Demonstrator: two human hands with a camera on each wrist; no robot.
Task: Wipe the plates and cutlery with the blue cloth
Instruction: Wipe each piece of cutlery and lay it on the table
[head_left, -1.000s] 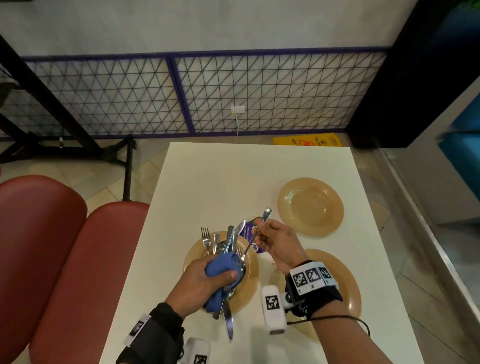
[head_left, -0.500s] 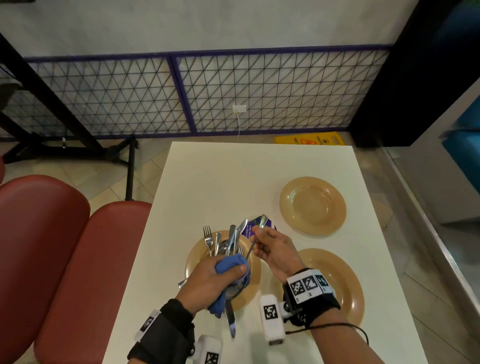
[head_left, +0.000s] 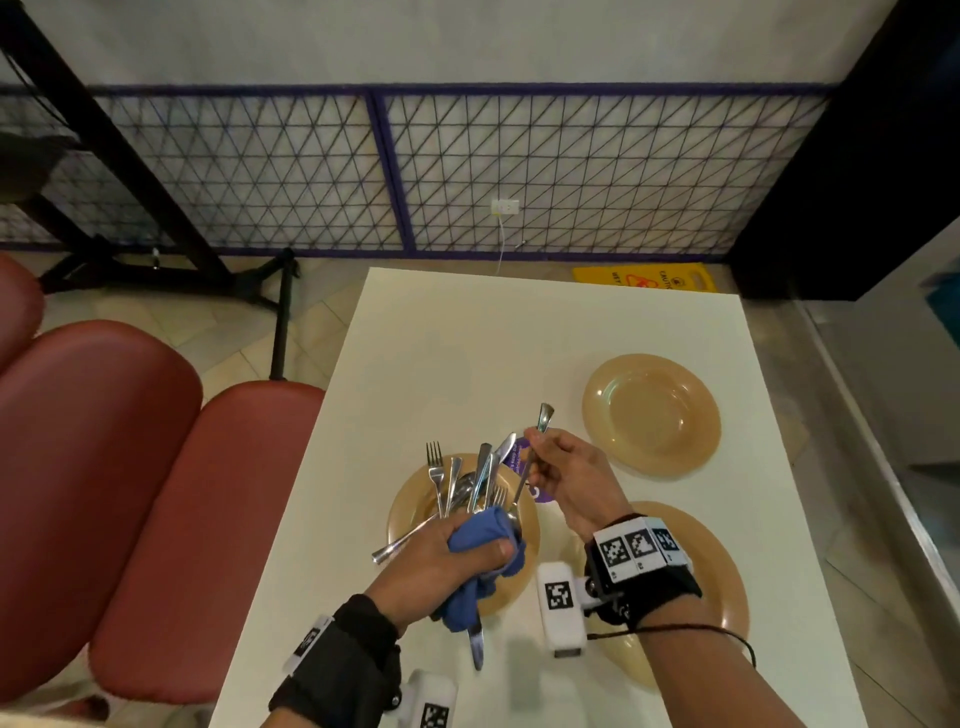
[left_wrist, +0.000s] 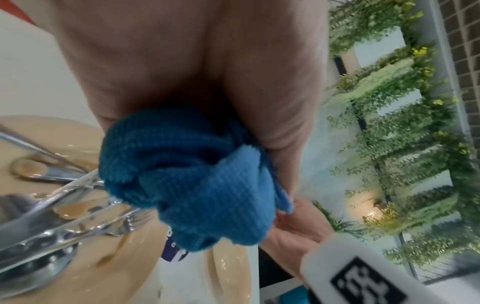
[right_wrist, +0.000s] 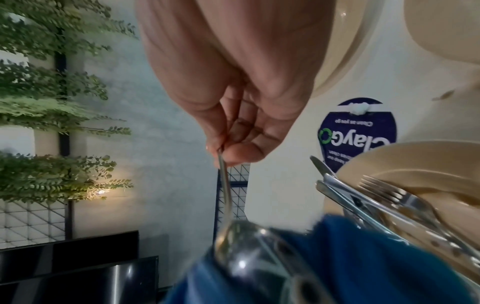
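My left hand (head_left: 457, 551) grips the bunched blue cloth (head_left: 480, 545) together with a bundle of forks, knives and spoons (head_left: 470, 483) above a tan plate (head_left: 410, 499). In the left wrist view the blue cloth (left_wrist: 192, 179) bulges out of the fist, the cutlery (left_wrist: 64, 201) beside it. My right hand (head_left: 563, 475) pinches the handle of a spoon (head_left: 530, 462) whose bowl sits against the cloth. The right wrist view shows the fingers (right_wrist: 233, 148) on the spoon (right_wrist: 227, 197) and the cloth (right_wrist: 350, 259) below. A second plate (head_left: 722, 571) lies under my right wrist, a third plate (head_left: 652, 415) farther back.
The white table (head_left: 519, 338) carries a purple sticker (head_left: 522, 452) by the near plate. Red padded seats (head_left: 156, 493) stand at the left. A wire mesh fence (head_left: 467, 171) and a yellow caution sign (head_left: 644, 278) lie beyond the table's far edge.
The right hand has drawn the spoon slightly up and to the right, away from the bundle. The left hand keeps the cloth and cutlery, shifted a little toward me.
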